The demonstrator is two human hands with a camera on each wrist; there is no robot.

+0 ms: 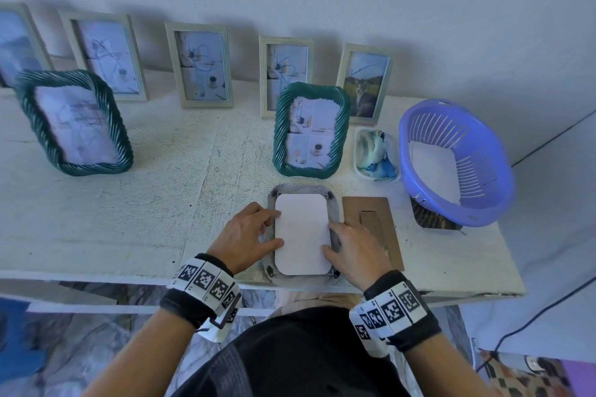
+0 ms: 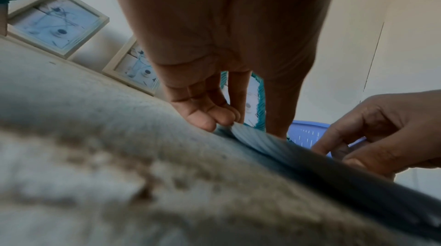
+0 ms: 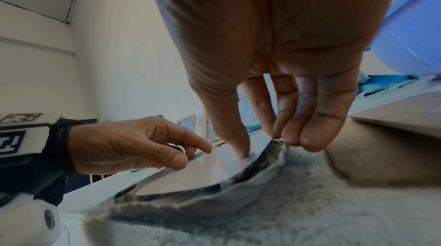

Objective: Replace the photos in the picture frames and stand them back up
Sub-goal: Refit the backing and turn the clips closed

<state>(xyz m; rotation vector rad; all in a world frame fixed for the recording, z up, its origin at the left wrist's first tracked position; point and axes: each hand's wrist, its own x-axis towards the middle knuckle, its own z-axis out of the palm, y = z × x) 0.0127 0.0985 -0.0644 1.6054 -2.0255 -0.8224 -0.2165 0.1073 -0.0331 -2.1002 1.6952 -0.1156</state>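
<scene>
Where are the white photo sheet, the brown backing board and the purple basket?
white photo sheet [image 1: 302,232], head view, middle of its blank back.
brown backing board [image 1: 385,229], head view, its bare surface.
purple basket [image 1: 416,113], head view, its far-left rim.

rough, chalky, matt white paint on the table [image 1: 129,203], speckled and scuffed. lying face down at the table's near edge, a frame [image 1: 335,203] with a ribbed, twisted rim; inside it smooth matt white paper [image 1: 303,232]. just right of that frame, a matt brown backing board [image 1: 380,213] that looks like pressed fibreboard. behind that frame, a standing frame [image 1: 280,138] in glossy dark green rope-like moulding. along the wall behind, pale frames [image 1: 222,68] with a dull, brushed wood look. right of the green frame, a clear plastic tub [image 1: 392,138] of crumpled cloth [image 1: 377,151]; beyond it a smooth, slotted, lilac plastic basket [image 1: 483,203].
</scene>
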